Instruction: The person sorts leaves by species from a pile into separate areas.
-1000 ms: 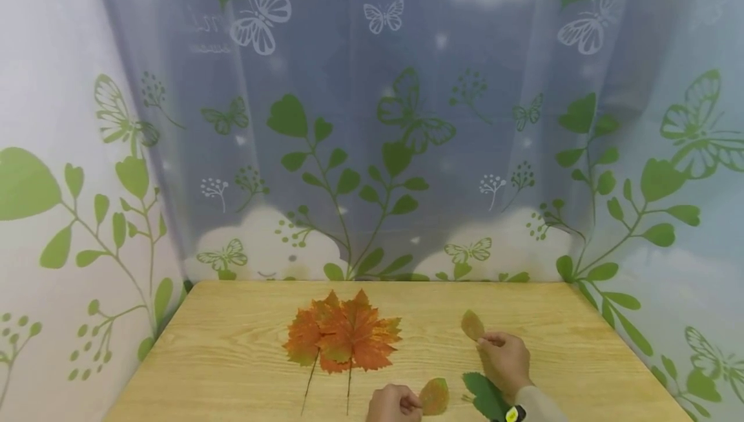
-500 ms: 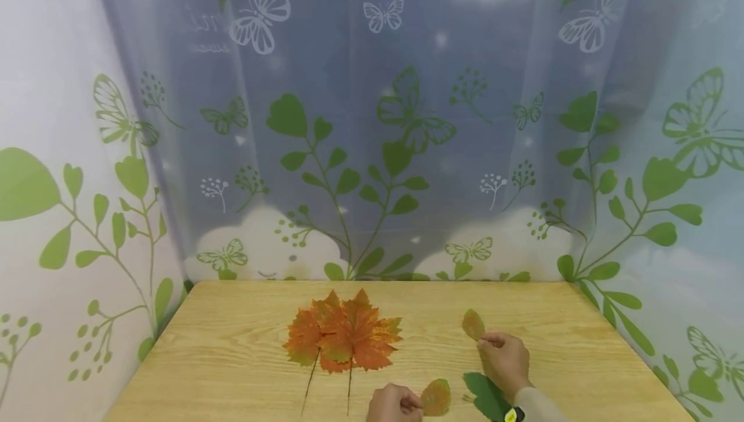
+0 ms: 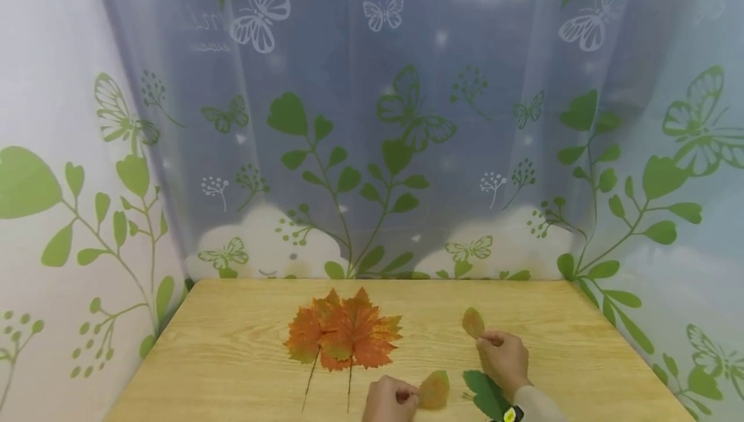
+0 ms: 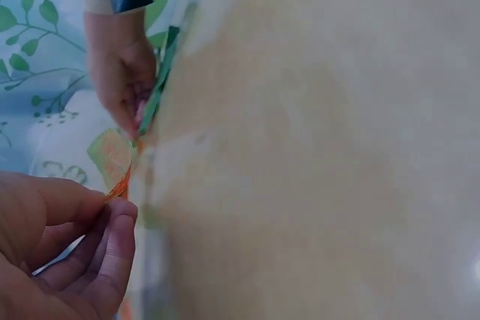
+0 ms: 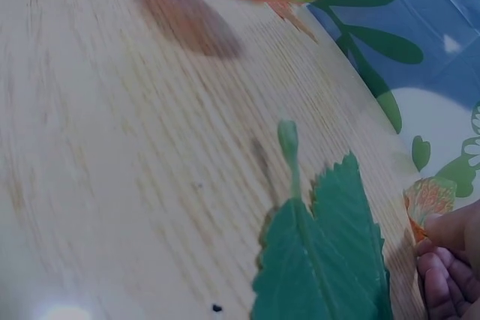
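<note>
My left hand (image 3: 391,399) pinches the end of a small orange-and-green artificial leaf (image 3: 434,390) between thumb and fingertips, low in the head view. To the right and farther back, my right hand (image 3: 507,358) pinches a similar small leaf (image 3: 473,323) by its lower end, its tip pointing away from me. A green serrated leaf (image 3: 487,396) lies by the right wrist, partly covered by it; the right wrist view shows its short stalk (image 5: 288,140). Orange maple-shaped leaves (image 3: 354,331) overlap in a cluster left of both hands, with two thin dark stems (image 3: 350,386) toward me.
Everything lies on a light wood-grain table (image 3: 221,338). A printed curtain (image 3: 372,150) with butterflies and plants stands behind it, with similar fabric along both sides. A dark band with a yellow piece (image 3: 511,415) is on the right wrist.
My left hand has shifted slightly left and away from me with its leaf. My right hand keeps its place, and the cluster and the green leaf stay where they were.
</note>
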`<state>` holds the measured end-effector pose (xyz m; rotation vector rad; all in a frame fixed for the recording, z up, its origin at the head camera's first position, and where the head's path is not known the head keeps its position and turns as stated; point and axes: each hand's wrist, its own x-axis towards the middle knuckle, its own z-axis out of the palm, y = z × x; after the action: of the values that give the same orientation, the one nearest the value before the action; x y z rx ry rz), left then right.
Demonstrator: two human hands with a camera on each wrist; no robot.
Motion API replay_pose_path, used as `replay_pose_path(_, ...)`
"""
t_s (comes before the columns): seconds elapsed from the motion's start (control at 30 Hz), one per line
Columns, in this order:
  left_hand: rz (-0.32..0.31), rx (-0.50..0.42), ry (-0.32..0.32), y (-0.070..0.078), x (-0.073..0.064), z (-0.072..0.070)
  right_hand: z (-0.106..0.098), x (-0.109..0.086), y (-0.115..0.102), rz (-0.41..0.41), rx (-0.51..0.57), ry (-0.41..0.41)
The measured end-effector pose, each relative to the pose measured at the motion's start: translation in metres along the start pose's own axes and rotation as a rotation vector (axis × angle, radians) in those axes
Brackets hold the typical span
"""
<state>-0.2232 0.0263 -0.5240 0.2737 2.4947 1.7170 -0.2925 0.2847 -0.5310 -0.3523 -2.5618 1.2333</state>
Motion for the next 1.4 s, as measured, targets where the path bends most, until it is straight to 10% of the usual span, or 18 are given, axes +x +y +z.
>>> replay_pose_path(0.33,0.254,0.035,0.106,0.051,0.033,-0.028,0.001,0.001,-0.001,-0.013,0.009,0.013)
replay_pose_path(0.77,0.349,0.096,0.265,0.101,0.056,-0.02,0.003,0.0,0.003,-0.019,0.013,0.03)
replay_pose_path(1.4,0.225,0.037,0.44,0.105,0.092,0.013,0.003,0.0,0.005,-0.031,0.004,0.031)
